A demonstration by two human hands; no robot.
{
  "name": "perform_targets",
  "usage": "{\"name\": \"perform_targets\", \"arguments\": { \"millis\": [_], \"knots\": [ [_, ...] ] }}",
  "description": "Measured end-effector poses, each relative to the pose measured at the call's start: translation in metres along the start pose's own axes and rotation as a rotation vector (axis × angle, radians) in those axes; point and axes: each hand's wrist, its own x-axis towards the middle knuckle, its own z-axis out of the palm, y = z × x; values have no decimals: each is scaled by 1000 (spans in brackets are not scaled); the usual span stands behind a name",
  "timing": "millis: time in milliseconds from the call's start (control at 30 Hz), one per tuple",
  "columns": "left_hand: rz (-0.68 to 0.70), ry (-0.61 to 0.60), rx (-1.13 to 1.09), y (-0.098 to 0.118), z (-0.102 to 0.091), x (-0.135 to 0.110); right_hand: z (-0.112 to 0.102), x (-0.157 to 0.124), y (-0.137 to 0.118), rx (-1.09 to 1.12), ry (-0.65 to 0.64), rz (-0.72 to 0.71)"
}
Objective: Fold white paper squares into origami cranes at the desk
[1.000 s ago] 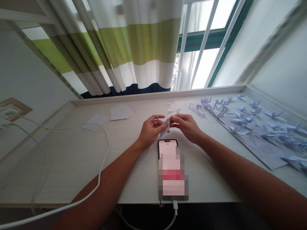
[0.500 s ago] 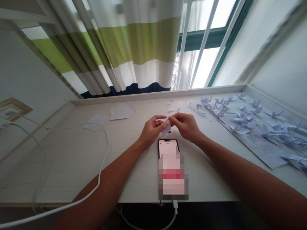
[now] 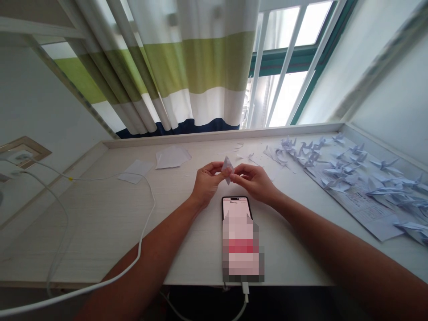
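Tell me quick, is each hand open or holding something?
Left hand: closed, pinching the folded paper.
Right hand: closed, at the same paper's edge.

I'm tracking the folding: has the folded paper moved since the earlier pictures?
Yes: the folded paper has shifted slightly away from the phone, toward the curtain.

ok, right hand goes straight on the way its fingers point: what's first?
The folded paper: the right hand seems to have its fingertips at that edge, though exact contact is unclear. Beyond it, the left hand.
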Motion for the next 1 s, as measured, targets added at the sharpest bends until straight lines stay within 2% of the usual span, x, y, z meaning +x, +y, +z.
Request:
{"name": "perform_targets", "arguments": {
  "millis": [100, 200, 267, 333, 400, 467, 600, 800, 867, 1000],
  "knots": [
    [28, 9, 37, -4, -1, 1, 3, -1, -1, -73, 90, -76],
    [120, 42, 188, -4, -5, 1, -4, 0, 0, -286, 206, -184],
    [276, 90, 425, -2, -10, 1, -13, 2, 3, -504, 243, -286],
    [492, 124, 709, 2, -16, 3, -22, 5, 8, -691, 199, -375],
    [688, 98, 916, 4, -22, 6, -28, 8, 13, -824, 151, -453],
    [777, 17, 1010, 5, -28, 11, -30, 11, 18, -931, 85, -514],
    [734, -118, 1078, 1, -36, 18, -25, 15, 24, -1055, -82, -554],
    [604, -259, 1091, 1, -38, 15, -19, 13, 25, -1061, -303, -455],
    [550, -326, 1138, 2, -37, 14, -20, 13, 23, -1038, -330, -428],
    [464, -432, 1232, 1, -36, 14, -23, 13, 24, -968, -308, -390]
  ]
}}
